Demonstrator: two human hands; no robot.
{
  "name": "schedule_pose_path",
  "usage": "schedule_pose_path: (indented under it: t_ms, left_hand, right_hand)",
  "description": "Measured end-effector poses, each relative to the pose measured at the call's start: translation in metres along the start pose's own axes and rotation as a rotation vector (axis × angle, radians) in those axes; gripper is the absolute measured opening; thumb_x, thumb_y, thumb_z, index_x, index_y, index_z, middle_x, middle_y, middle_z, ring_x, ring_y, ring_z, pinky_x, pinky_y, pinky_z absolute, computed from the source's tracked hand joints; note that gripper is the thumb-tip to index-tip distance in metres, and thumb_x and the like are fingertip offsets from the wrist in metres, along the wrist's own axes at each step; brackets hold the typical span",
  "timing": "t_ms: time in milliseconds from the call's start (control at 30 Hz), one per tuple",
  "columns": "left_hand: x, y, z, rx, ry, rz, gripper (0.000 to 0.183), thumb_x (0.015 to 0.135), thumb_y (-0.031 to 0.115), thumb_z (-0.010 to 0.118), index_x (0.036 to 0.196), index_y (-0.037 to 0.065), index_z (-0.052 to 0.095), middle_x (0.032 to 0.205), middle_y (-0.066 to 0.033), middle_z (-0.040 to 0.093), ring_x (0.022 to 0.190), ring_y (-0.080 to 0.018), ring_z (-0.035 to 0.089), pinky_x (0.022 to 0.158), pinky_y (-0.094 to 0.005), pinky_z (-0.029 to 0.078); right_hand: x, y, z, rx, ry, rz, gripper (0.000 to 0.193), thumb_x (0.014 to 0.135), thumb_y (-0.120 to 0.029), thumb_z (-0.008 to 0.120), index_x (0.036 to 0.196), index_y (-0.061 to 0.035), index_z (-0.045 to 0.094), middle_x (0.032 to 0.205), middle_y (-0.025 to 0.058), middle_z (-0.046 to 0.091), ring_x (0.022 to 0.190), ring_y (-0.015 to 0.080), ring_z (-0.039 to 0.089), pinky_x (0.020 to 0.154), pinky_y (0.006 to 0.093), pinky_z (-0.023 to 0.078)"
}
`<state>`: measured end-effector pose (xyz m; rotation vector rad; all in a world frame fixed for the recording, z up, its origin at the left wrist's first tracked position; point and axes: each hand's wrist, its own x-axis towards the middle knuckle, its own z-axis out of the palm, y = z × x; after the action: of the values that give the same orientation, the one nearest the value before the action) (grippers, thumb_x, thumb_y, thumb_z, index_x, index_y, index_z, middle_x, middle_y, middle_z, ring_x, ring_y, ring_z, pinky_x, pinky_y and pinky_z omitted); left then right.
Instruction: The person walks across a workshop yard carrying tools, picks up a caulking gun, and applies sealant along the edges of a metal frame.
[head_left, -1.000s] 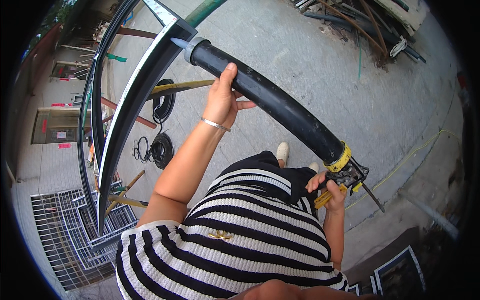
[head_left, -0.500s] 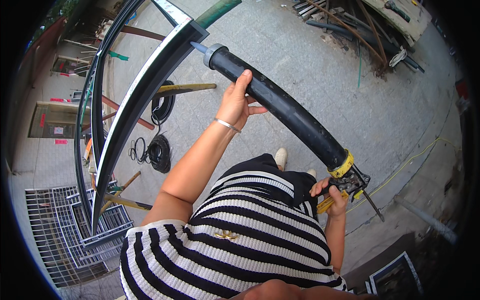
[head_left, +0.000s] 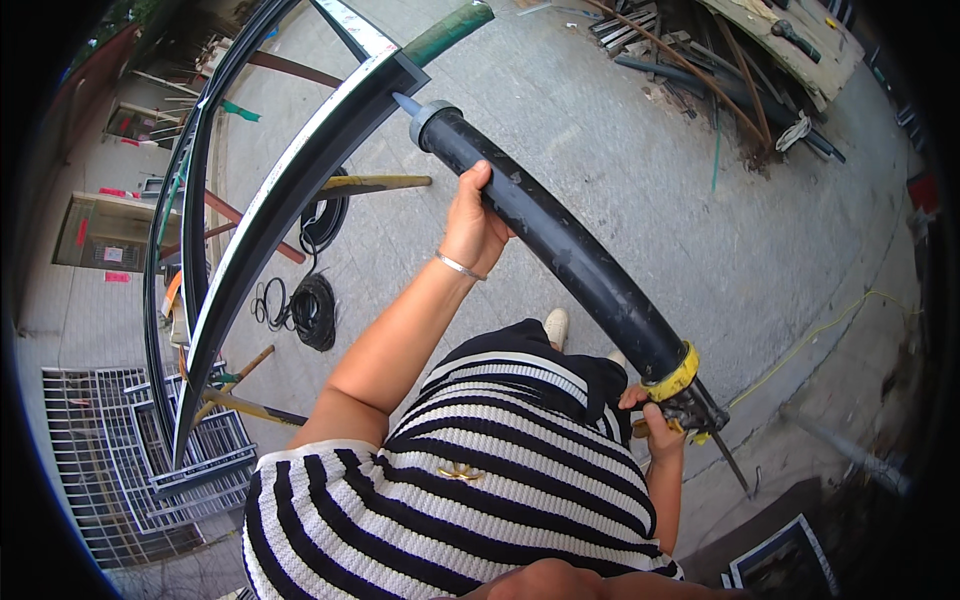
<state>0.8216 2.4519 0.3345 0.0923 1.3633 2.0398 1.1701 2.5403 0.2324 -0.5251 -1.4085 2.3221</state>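
Note:
A long black caulking gun [head_left: 560,240] slants across the view, from its grey nozzle at upper left to its yellow collar and handle at lower right. Wrapped around the barrel's front part is my left hand [head_left: 474,222], thumb on top, a silver bracelet at the wrist. My right hand [head_left: 652,422] grips the handle behind the yellow collar; some of its fingers are hidden. The nozzle tip touches or nearly touches the inner edge of a dark window frame [head_left: 290,190], close to its upper corner. That frame has a white outer face.
The frame rests on supports, among them a yellow pole [head_left: 375,184] and a green-wrapped bar [head_left: 450,32]. A coil of black rubber strip [head_left: 312,312] lies on the paving. Scrap bars [head_left: 690,75] are piled at upper right. Metal grilles [head_left: 90,450] lie at lower left.
The gun's rear end has swung down and left with my right hand. My left hand has shifted slightly lower, and the nozzle stays by the frame's corner.

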Motion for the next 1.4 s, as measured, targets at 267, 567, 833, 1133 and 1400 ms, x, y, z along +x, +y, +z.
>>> schedule_pose_path:
  t_ms: [267, 567, 833, 1133, 1400]
  left_hand:
    - [-0.003, -0.001, 0.001, -0.090, -0.074, -0.008, 0.064, 0.080, 0.065, 0.060, 0.107, 0.007, 0.057, 0.096, -0.0176, 0.066, 0.091, -0.0288, 0.065, 0.086, -0.0455, 0.052]
    - [-0.010, 0.004, -0.009, -0.076, -0.026, 0.008, 0.063, 0.082, 0.066, 0.057, 0.105, 0.007, 0.058, 0.098, -0.0175, 0.067, 0.093, -0.0275, 0.065, 0.087, -0.0447, 0.053]
    - [-0.003, 0.003, -0.004, -0.041, -0.104, -0.039, 0.057, 0.086, 0.063, 0.055, 0.105, 0.009, 0.056, 0.098, -0.0137, 0.067, 0.092, -0.0242, 0.067, 0.086, -0.0431, 0.055]
    - [-0.007, 0.006, 0.005, -0.016, -0.035, -0.011, 0.046, 0.089, 0.053, 0.059, 0.105, 0.010, 0.055, 0.094, -0.0066, 0.065, 0.088, -0.0211, 0.066, 0.086, -0.0416, 0.054]
    - [-0.004, 0.001, 0.010, -0.081, -0.007, 0.020, 0.065, 0.083, 0.068, 0.053, 0.105, 0.007, 0.055, 0.091, -0.0145, 0.067, 0.087, -0.0290, 0.067, 0.080, -0.0440, 0.055]
  right_hand:
    - [-0.015, -0.002, -0.015, -0.524, 0.134, -0.231, 0.018, 0.077, -0.020, 0.072, 0.082, -0.0028, 0.066, 0.072, 0.0093, 0.065, 0.060, 0.0243, 0.063, 0.057, 0.0324, 0.047]
    - [-0.021, 0.014, -0.016, -0.459, 0.166, -0.148, 0.023, 0.073, -0.020, 0.076, 0.084, -0.0015, 0.066, 0.074, 0.0096, 0.066, 0.064, 0.0226, 0.065, 0.062, 0.0321, 0.048]
    - [-0.029, 0.008, -0.006, -0.393, 0.181, -0.053, 0.025, 0.082, -0.023, 0.068, 0.094, -0.0017, 0.062, 0.088, 0.0090, 0.065, 0.078, 0.0176, 0.061, 0.066, 0.0287, 0.047]
    - [-0.005, -0.010, 0.015, -0.015, 0.007, -0.035, 0.030, 0.088, -0.028, 0.064, 0.096, -0.0009, 0.054, 0.086, 0.0121, 0.058, 0.082, 0.0247, 0.057, 0.080, 0.0388, 0.047]
    - [0.003, -0.022, 0.001, -0.493, 0.038, -0.355, 0.025, 0.083, -0.024, 0.069, 0.094, -0.0017, 0.066, 0.085, 0.0081, 0.067, 0.073, 0.0213, 0.064, 0.065, 0.0345, 0.050]
